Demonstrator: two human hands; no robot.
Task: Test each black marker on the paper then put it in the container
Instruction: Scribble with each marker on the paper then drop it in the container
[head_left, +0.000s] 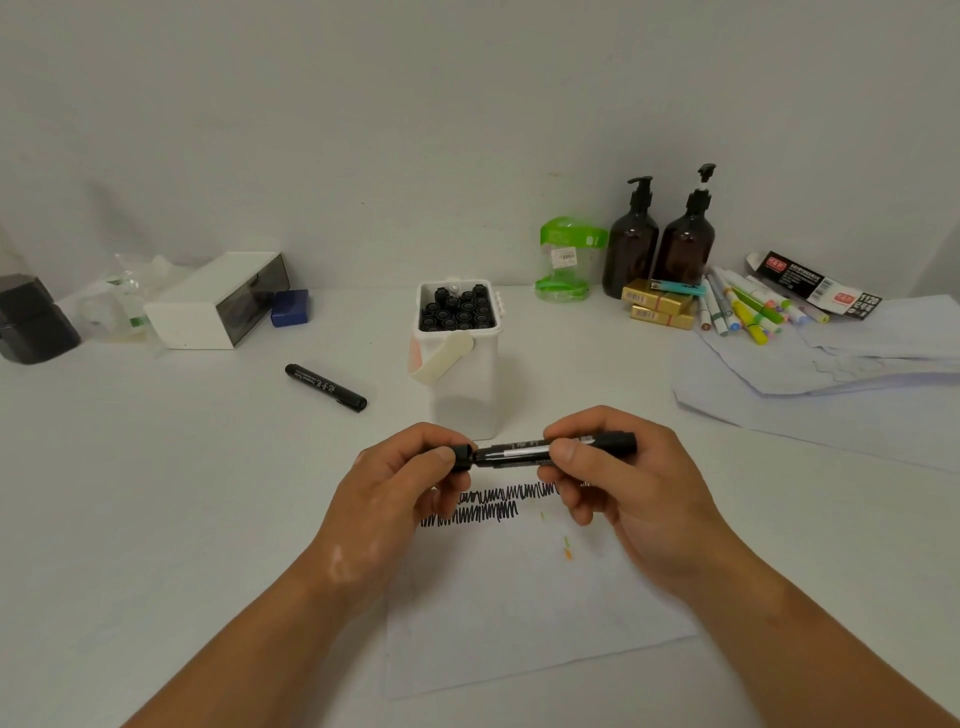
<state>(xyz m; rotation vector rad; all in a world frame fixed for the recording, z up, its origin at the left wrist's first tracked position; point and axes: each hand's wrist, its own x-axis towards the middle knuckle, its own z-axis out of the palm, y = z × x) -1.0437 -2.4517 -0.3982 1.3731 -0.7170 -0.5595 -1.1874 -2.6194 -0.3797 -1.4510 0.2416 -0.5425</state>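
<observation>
A sheet of white paper (519, 613) lies on the worktop (156, 467) nearest the person, with two rows of black zigzag scribbles (488, 501) along its far edge. Just above those lines both hands hold one black marker (519, 451) level, lying crosswise. The right hand (623, 483) pinches the barrel between thumb and curled fingers. The left hand (395, 499) grips the black cap (462, 457) at the marker's left end; whether the cap is fully seated cannot be told.

Directly behind stands the white container (462, 384), upright, packed with black markers (457, 309) standing on end. A second black marker (325, 387) lies capped on the worktop to the container's left, apart from it.

Against the wall are a white box (218, 301) at the left and, at the right, two amber pump bottles (631, 249) and a heap of coloured markers (743, 306).
</observation>
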